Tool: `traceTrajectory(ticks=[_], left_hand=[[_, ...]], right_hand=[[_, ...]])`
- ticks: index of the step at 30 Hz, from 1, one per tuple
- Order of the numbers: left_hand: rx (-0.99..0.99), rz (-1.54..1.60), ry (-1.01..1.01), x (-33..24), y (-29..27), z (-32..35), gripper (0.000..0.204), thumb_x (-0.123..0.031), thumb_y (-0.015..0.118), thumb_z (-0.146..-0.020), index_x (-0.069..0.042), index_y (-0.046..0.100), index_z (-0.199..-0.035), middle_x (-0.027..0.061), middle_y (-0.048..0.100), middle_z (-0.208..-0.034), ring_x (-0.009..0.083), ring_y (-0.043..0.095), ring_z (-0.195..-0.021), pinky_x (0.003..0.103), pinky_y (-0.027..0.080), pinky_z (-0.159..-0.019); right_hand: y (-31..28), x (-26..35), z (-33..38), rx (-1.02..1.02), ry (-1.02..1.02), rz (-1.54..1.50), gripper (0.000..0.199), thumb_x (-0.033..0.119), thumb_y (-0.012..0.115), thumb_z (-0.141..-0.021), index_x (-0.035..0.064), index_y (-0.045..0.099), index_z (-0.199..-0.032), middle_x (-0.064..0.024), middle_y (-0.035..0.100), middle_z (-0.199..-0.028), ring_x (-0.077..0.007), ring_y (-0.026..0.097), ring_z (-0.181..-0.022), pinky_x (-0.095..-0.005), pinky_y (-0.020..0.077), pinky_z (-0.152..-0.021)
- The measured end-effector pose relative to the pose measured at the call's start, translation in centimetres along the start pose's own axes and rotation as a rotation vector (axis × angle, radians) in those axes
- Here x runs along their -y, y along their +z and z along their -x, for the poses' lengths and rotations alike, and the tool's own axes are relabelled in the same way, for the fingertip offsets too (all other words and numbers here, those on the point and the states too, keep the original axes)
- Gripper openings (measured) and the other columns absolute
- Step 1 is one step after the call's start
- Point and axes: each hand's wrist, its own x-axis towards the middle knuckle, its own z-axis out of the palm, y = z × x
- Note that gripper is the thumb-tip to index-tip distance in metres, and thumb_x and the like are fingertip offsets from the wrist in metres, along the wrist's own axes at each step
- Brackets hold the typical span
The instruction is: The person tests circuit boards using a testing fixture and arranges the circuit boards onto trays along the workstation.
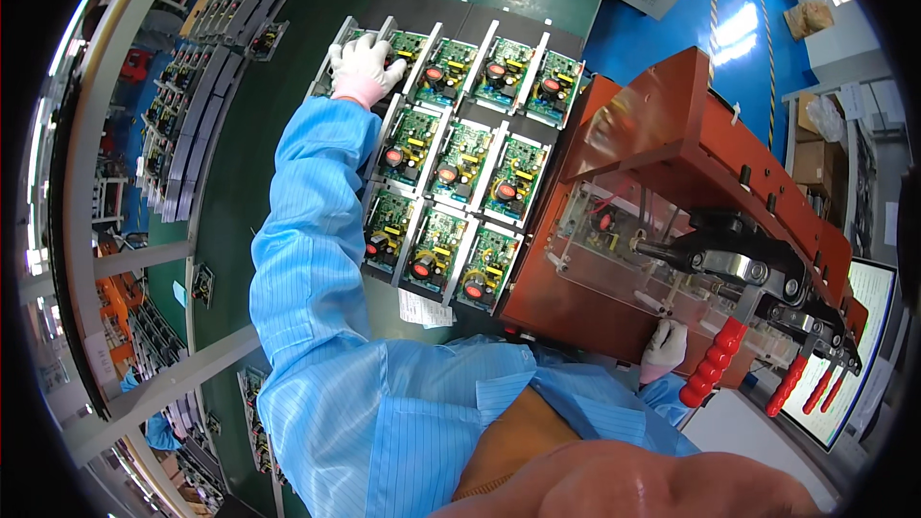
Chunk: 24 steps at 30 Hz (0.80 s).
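Note:
My left hand [365, 72], in a white glove, reaches to the far left corner of a dark tray [436, 11] of circuit boards. Its fingers span the corner circuit board [359, 35] from one metal side rail to the other, and the palm covers most of it. Green boards with red-topped round parts, such as this circuit board [463, 165], stand in rows nearer to me. My right hand [664, 350], also gloved, is at the near edge of a reddish-brown test fixture [585, 326], with its fingers together; anything in them is hidden.
Red-handled toggle clamps [715, 362] rise over the fixture beside my right hand. Inside it lies a clear plate [604, 240]. A white paper slip [425, 309] hangs at the tray's near edge. A lit monitor [849, 355] stands at right, and racks of boards [182, 125] at left.

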Motion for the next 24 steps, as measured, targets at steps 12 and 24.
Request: traceTrajectory(ticks=[12, 24], left_hand=[[-0.294, 0.487, 0.59, -15.4, -4.9, 0.1, 0.044, -0.045, 0.052, -0.078, -0.015, 0.057, -0.11, 0.0153, 0.047, -0.118, 0.0322, 0.048, -0.099, 0.046, 0.031, -0.089], [-0.022, 0.437, 0.469, -16.7, -4.7, 0.9, 0.039, -0.043, 0.052, -0.081, -0.019, 0.055, -0.111, 0.0139, 0.046, -0.116, 0.0334, 0.048, -0.102, 0.046, 0.036, -0.085]], right_hand=[[1.7, -3.1, 1.1, -0.05, 0.017, -0.055, 0.009, 0.006, 0.048, -0.082, 0.0015, 0.055, -0.082, -0.0106, 0.056, -0.074, -0.0248, 0.049, -0.061, -0.031, 0.0415, -0.061], [0.8, -0.9, 0.5, 0.072, 0.259, -0.048, 0.009, 0.008, 0.049, -0.084, 0.001, 0.054, -0.083, -0.0114, 0.053, -0.075, -0.0246, 0.048, -0.063, -0.0316, 0.0406, -0.062]])
